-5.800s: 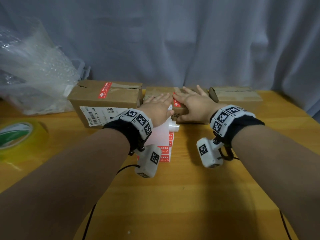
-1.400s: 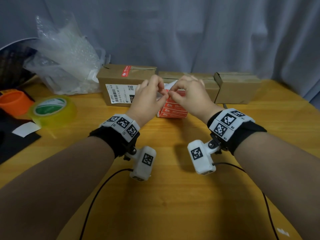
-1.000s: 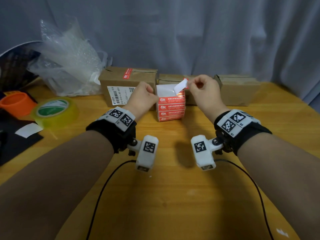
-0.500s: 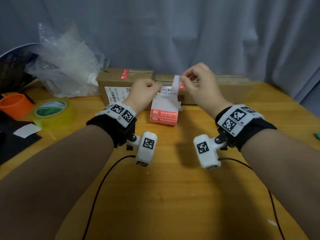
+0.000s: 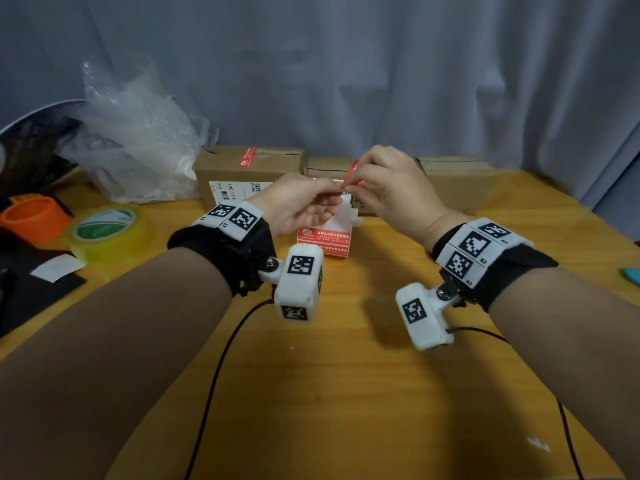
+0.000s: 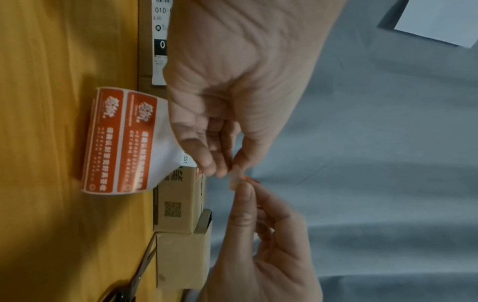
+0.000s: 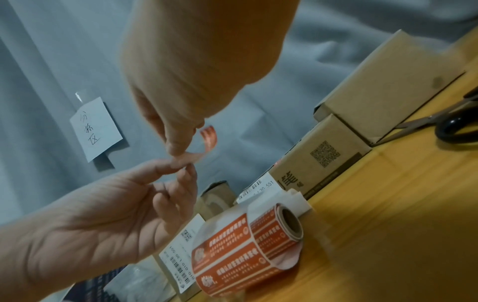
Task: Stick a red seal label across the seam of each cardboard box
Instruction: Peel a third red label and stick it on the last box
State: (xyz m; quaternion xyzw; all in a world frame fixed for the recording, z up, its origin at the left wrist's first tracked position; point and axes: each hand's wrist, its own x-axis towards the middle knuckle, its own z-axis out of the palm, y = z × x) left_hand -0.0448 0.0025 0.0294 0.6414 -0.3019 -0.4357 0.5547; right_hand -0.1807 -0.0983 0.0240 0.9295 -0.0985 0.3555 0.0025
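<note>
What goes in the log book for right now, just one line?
step: label peeled, not yet stuck | left hand: pinches red seal label | right hand: pinches same label | label roll: on table | left box: already sealed

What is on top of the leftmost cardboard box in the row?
A red seal label is stuck across the top seam of the leftmost cardboard box, running toward its front edge. Nothing else shows on the top. Its white shipping label is on the front face, partly covered by the left hand.

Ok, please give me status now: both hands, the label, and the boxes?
Left hand and right hand both pinch one red label, held in air above label roll. Left box already sealed; right box shows no label. Nothing blocking.
</note>
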